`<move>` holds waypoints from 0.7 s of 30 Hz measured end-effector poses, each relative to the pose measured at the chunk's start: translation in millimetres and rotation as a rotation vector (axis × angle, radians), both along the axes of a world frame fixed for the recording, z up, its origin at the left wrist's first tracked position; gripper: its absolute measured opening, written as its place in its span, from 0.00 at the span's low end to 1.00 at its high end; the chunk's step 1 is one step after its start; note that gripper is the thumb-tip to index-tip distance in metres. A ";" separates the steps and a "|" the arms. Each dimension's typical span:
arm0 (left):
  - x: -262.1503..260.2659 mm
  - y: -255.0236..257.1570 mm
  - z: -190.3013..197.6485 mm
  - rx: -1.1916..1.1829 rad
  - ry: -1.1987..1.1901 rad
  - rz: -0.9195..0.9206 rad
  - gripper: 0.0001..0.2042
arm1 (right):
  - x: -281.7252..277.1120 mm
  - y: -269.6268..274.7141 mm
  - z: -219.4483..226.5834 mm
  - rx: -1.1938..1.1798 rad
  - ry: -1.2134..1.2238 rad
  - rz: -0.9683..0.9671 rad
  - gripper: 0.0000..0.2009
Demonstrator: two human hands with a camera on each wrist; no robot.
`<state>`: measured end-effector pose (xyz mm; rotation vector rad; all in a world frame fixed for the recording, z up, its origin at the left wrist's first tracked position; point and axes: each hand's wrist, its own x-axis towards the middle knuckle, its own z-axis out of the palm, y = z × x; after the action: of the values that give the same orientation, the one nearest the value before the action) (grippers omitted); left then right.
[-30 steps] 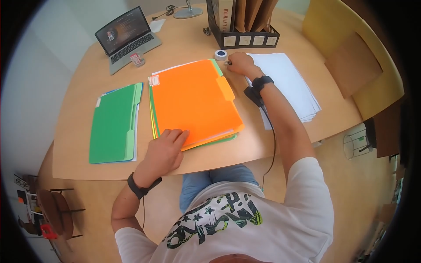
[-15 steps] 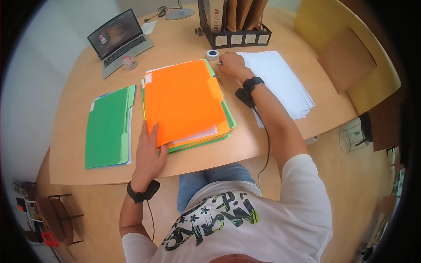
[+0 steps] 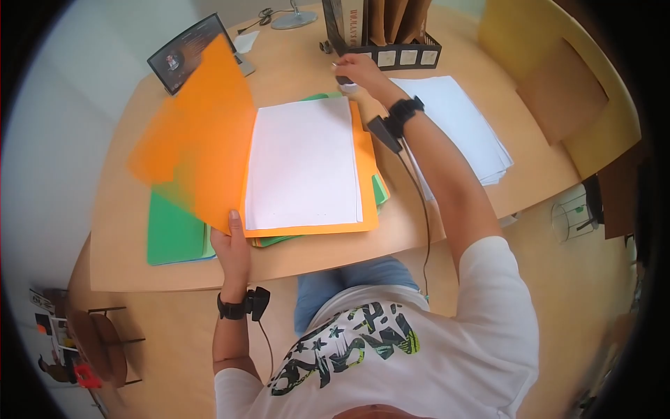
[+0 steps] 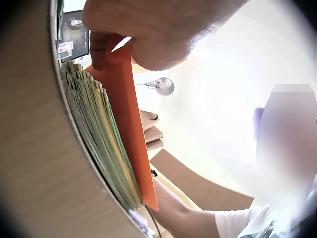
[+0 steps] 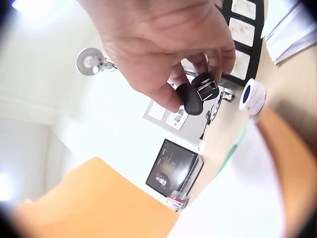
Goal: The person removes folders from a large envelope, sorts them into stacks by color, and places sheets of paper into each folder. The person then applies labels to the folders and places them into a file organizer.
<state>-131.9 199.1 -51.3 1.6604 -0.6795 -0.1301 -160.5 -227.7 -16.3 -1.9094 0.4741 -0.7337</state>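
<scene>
An orange file folder (image 3: 216, 119) lies spread on a stack of folders, its cover raised, swung left and blurred. White sheets (image 3: 301, 164) rest inside it. My left hand (image 3: 232, 244) grips the folder's lower left edge, thumb on top; in the left wrist view the orange folder (image 4: 121, 94) rises from the hand beside the stack's edges (image 4: 99, 129). My right hand (image 3: 363, 70) is raised past the folder's upper right corner. Between its thumb and fingers it holds a small black stapler (image 5: 190, 99) with a metal end.
A green folder (image 3: 171, 227) lies at left, partly behind the raised cover. White paper (image 3: 453, 126) is stacked at right. A white roll (image 5: 253, 96) stands near a black file rack (image 3: 422, 57). The laptop (image 5: 173, 166) and a small clear box (image 5: 177, 199) are at the back left.
The orange folder's cover has been lifted and swung left by my left hand, uncovering white sheets. My right hand has risen from the table with the black stapler.
</scene>
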 end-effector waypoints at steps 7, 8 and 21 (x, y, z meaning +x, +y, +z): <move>-3.5 -11.1 4.7 -0.295 0.383 -0.076 0.15 | 51.5 53.4 11.5 0.403 -0.154 -0.007 0.13; -5.1 -11.6 6.9 -0.322 0.461 -0.078 0.16 | 62.5 55.9 1.1 0.437 -0.187 -0.010 0.12; 8.7 -6.4 -3.7 -0.211 0.530 -0.212 0.15 | 83.9 126.6 -28.3 0.279 0.026 0.039 0.19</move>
<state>-123.2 192.7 -54.9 1.2712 -0.4414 -0.6076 -76.6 -101.1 -44.7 -1.6633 0.5254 -0.5853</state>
